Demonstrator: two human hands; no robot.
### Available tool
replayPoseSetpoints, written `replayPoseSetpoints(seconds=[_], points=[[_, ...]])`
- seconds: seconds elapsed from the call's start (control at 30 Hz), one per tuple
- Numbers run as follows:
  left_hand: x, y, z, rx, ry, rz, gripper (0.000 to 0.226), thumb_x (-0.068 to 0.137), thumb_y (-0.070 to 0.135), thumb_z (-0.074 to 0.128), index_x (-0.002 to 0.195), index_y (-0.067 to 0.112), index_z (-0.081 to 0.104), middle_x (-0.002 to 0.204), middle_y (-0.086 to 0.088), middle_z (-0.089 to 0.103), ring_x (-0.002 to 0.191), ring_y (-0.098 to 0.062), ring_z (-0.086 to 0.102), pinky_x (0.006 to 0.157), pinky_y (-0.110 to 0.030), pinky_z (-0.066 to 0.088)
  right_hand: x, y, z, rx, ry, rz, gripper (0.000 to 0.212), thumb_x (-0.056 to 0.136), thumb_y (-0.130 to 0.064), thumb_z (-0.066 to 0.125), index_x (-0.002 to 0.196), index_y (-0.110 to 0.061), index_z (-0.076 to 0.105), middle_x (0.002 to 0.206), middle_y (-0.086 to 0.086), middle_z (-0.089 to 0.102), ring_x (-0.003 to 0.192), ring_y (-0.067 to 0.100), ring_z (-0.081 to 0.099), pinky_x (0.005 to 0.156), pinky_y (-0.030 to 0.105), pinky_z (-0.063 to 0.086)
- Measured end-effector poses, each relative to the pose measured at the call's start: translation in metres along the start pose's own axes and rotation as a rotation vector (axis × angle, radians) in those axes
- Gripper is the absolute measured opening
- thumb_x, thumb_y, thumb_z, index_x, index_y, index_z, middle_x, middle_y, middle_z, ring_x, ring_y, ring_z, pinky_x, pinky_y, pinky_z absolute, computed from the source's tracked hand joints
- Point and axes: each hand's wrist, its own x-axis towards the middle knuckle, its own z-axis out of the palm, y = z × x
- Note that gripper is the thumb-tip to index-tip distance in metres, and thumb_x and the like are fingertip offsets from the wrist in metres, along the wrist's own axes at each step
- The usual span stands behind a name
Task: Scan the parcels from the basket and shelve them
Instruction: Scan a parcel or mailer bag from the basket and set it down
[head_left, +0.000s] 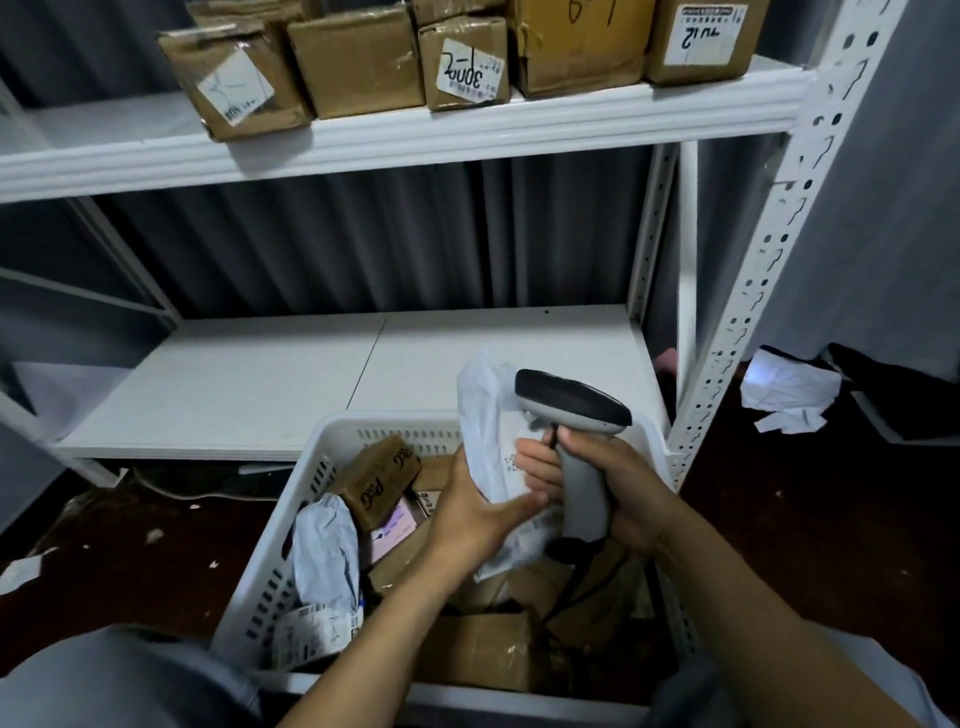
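Observation:
My left hand (475, 512) grips a white plastic mailer parcel (491, 415) above the white basket (332, 441), its printed label turned toward me. My right hand (618, 488) holds a grey barcode scanner (571, 410) by the handle, with the dark head right over the parcel. A black cable hangs from the scanner down into the basket. Inside the basket lie a brown box with printed letters (376, 480), a crumpled grey mailer (326, 551), a pink parcel (395, 525) and more cardboard boxes (472, 649).
The white metal rack has a bare lower shelf (322, 379) behind the basket. Its upper shelf (363, 145) carries several labelled cardboard boxes (462, 62). A perforated upright (769, 249) stands to the right. Crumpled white paper (789, 395) lies on the dark floor at right.

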Motion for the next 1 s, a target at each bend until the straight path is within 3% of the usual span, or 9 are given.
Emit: replayPoseSetpoints(seconds=[0.03,0.1,0.17,0.27,0.37,0.5,0.63,0.87,1.0], points=[[0.000,-0.003,0.002,-0.019,-0.005,-0.025,0.066,0.067,0.008,0.085,0.123,0.010,0.051,0.107,0.000,0.070,0.099,-0.013,0.068,0.077,-0.019,0.053,-0.002,-0.001,0.003,-0.031,-0.044,-0.006,0.015,0.081,-0.017,0.073,0.084,-0.007,0.063,0.087,0.017,0.060,0.079,0.026,0.062,0.068,0.028,0.055],[0.001,-0.008,0.003,-0.013,0.060,-0.107,0.071,0.064,0.016,0.085,0.123,0.014,0.047,0.110,0.001,0.068,0.101,-0.014,0.066,0.084,-0.031,0.056,-0.003,-0.003,0.004,-0.127,0.020,-0.024,0.009,0.085,-0.013,0.070,0.082,-0.005,0.067,0.090,0.021,0.066,0.082,0.029,0.067,0.076,0.032,0.058],[0.003,-0.011,-0.003,-0.035,0.128,-0.180,0.056,0.072,0.010,0.081,0.117,0.019,0.048,0.111,0.003,0.067,0.099,-0.013,0.065,0.085,-0.035,0.056,-0.001,-0.006,-0.002,-0.244,0.154,-0.061,0.014,0.091,-0.013,0.063,0.088,-0.002,0.070,0.092,0.021,0.072,0.084,0.030,0.071,0.081,0.038,0.059],[0.010,-0.013,-0.020,-0.237,0.134,-0.228,0.031,0.086,0.001,0.064,0.108,0.022,0.059,0.109,-0.002,0.071,0.097,-0.019,0.069,0.084,-0.037,0.056,0.000,-0.015,-0.010,-0.404,0.283,-0.124,0.022,0.092,-0.013,0.063,0.073,-0.002,0.068,0.072,0.019,0.066,0.059,0.025,0.062,0.061,0.033,0.054],[0.017,-0.016,-0.036,-0.416,0.180,-0.290,0.024,0.091,0.004,0.058,0.114,0.011,0.060,0.107,-0.008,0.072,0.096,-0.027,0.070,0.087,-0.043,0.054,0.000,-0.019,-0.017,-0.646,0.351,-0.110,0.028,0.089,-0.012,0.065,0.063,-0.006,0.059,0.060,0.014,0.057,0.049,0.021,0.052,0.051,0.029,0.045],[0.030,-0.021,-0.052,-0.442,0.227,-0.271,0.032,0.090,0.000,0.058,0.121,0.003,0.055,0.115,-0.017,0.069,0.101,-0.032,0.068,0.091,-0.047,0.053,-0.001,-0.010,-0.020,-0.796,0.269,0.001,0.019,0.087,-0.014,0.069,0.071,-0.006,0.063,0.053,0.006,0.056,0.047,0.020,0.051,0.052,0.031,0.043],[0.041,-0.022,-0.065,-0.468,0.275,-0.254,0.031,0.087,-0.006,0.061,0.110,0.013,0.053,0.111,-0.013,0.068,0.102,-0.032,0.066,0.095,-0.053,0.049,-0.004,-0.006,-0.019,-0.899,0.219,0.034,0.017,0.087,-0.014,0.069,0.091,0.001,0.065,0.057,0.008,0.058,0.050,0.020,0.052,0.049,0.029,0.044],[0.048,-0.031,-0.077,-0.497,0.285,-0.260,0.044,0.086,-0.006,0.062,0.124,0.012,0.049,0.119,-0.014,0.066,0.109,-0.034,0.064,0.098,-0.057,0.047,-0.005,-0.012,-0.020,-0.948,0.205,0.049,0.021,0.088,-0.019,0.066,0.071,-0.008,0.060,0.056,0.007,0.057,0.048,0.019,0.053,0.049,0.029,0.044],[0.048,-0.032,-0.077,-0.507,0.277,-0.257,0.048,0.086,-0.007,0.061,0.129,0.008,0.046,0.121,-0.016,0.065,0.108,-0.034,0.064,0.098,-0.056,0.047,-0.007,-0.013,-0.020,-0.939,0.198,0.053,0.020,0.088,-0.019,0.066,0.075,-0.006,0.061,0.058,0.010,0.057,0.050,0.022,0.053,0.051,0.031,0.044]])
